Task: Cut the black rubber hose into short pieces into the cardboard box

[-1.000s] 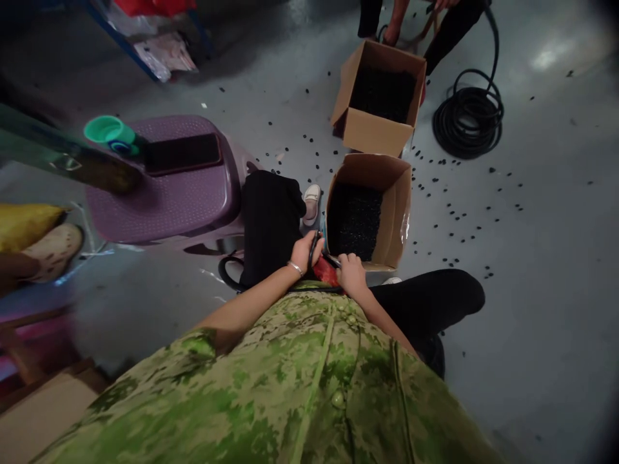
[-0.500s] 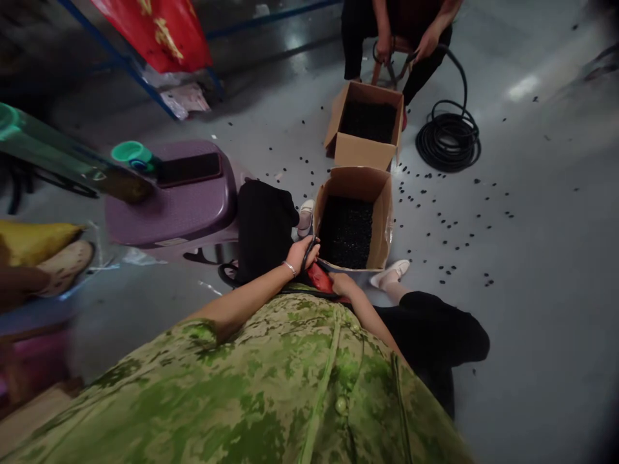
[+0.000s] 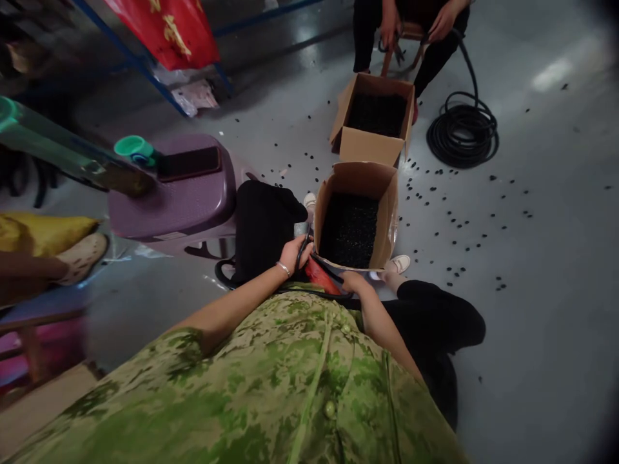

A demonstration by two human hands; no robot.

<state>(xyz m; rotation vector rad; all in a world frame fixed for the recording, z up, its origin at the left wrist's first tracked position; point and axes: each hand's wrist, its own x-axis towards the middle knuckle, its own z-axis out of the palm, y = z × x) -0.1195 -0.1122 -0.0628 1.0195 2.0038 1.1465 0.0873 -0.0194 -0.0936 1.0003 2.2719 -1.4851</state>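
Our left hand (image 3: 293, 252) is closed around a loop of black tube (image 3: 304, 250), and just to its right our right hand (image 3: 356, 283) grips the red-handled cutter (image 3: 316, 276), both held low in front of us with the tube trailing back past the left hand. Just beyond the two grips stands the near cardboard box (image 3: 382, 225), already well filled with small black pieces. Many more pieces (image 3: 464, 222) lie scattered on the floor to the right of it, so we judge the work well under way yet unfinished.
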